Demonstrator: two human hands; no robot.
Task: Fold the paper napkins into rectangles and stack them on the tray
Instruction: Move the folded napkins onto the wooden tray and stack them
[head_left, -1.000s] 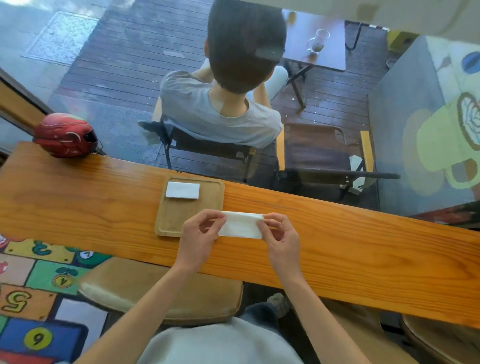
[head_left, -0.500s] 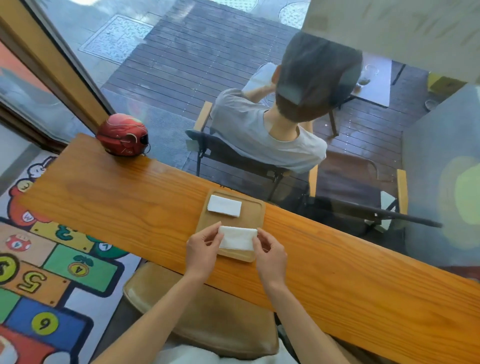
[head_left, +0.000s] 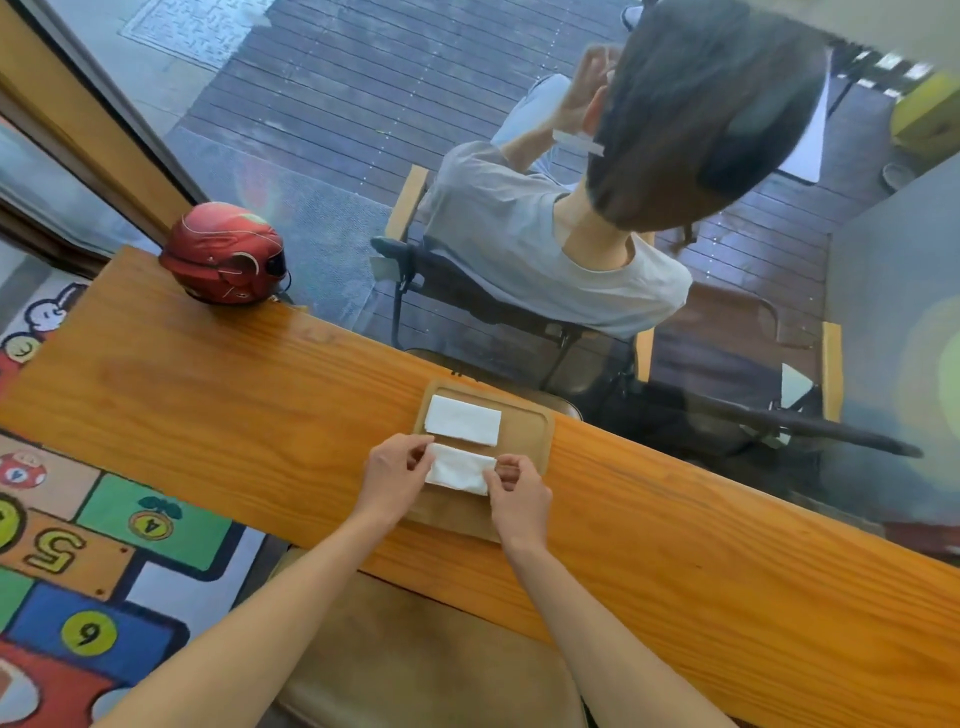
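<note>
Hands came nearest: the left hand (head_left: 393, 470) and right hand (head_left: 518, 488) each pinched an end of a folded napkin (head_left: 459, 472) over the tray (head_left: 535, 434) on the desk (head_left: 208, 405). Released there, it would likely land beside the first napkin (head_left: 462, 420) rather than stacked. Contact with the tray was unclear.

1. Two folded white paper napkins: the far napkin (head_left: 462, 420) lying on the tray and the near napkin (head_left: 460, 470) over the tray's near part.
2. One wooden tray (head_left: 530, 434).
3. Two bare hands: the left hand (head_left: 396, 475) and the right hand (head_left: 519, 496), one at each end of the near napkin.
4. One red helmet (head_left: 224, 253).
5. One long wooden counter (head_left: 208, 395).
6. One seated person (head_left: 545, 234) beyond the counter.
</note>
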